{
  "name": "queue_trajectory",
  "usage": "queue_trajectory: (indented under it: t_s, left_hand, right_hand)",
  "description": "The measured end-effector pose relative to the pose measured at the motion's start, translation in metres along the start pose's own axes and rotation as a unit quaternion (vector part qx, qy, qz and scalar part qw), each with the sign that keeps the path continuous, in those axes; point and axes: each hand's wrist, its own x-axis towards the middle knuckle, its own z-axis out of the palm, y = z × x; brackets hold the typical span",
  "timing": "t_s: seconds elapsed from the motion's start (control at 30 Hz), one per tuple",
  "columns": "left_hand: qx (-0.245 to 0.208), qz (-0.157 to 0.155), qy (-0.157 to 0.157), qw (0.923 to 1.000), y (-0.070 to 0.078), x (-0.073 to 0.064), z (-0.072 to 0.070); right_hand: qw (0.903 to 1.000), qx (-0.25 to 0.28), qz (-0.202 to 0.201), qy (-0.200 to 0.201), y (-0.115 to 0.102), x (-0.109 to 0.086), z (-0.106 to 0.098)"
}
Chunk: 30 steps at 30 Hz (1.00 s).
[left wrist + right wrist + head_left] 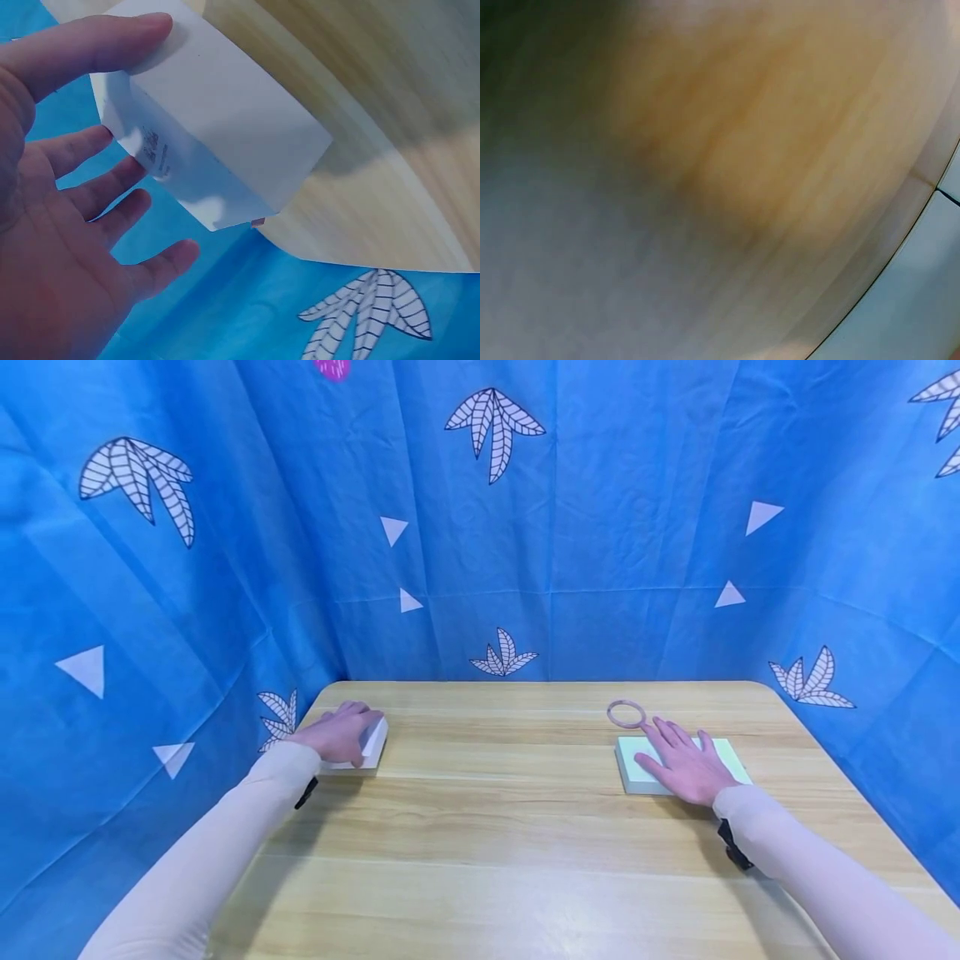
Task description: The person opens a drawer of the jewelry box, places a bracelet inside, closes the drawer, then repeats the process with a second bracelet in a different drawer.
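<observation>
At the far left of the table, my left hand [343, 732] holds a white box [372, 745] from above. The left wrist view shows the thumb across one face of the white box [247, 112], with the index and middle fingertips at a face bearing small dark print. On the right, my right hand [686, 766] rests with spread, straight fingers on top of a pale green box [636, 768]. A thin pinkish ring [626, 714] lies just beyond that box, close to the fingertips. The right wrist view is blurred and does not show the hand.
Both boxes and the ring are on a light wooden table [480, 835]. Blue curtains [622, 527] with white leaves and triangles stand behind it and on both sides. A pale floor [907, 292] shows past the table edge in the right wrist view.
</observation>
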Motion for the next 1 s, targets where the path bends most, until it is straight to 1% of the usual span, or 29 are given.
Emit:
queue_trajectory:
  t_s: [0.1,0.33,0.5,0.63,0.8,0.9,1.0]
  left_hand:
    - [0.000,0.003,0.001,1.0000,0.009,0.000,-0.005]
    - [-0.002,0.026,0.005,0.9997,0.035,0.002,-0.015]
    - [-0.003,0.031,0.006,0.9995,0.049,0.005,-0.016]
    - [-0.007,0.036,0.000,0.9993,0.059,0.006,-0.017]
    - [0.002,0.036,-0.011,0.9993,0.071,0.008,-0.017]
    - [0.008,0.043,-0.014,0.9989,0.080,0.012,-0.017]
    - [0.006,0.043,-0.021,0.9988,0.090,0.014,-0.018]
  right_hand:
    - [1.0000,-0.001,-0.001,-0.002,0.001,0.001,0.001]
    - [1.0000,0.002,0.001,-0.004,0.005,0.000,0.002]
    - [1.0000,0.001,-0.002,0.005,0.004,-0.001,0.002]
    - [0.9999,0.005,-0.005,0.009,0.003,-0.001,0.002]
    - [1.0000,0.002,-0.005,0.002,0.002,0.002,0.003]
    - [1.0000,0.004,-0.003,-0.002,0.002,0.002,0.003]
    - [1.0000,0.003,-0.001,0.001,0.002,0.002,0.003]
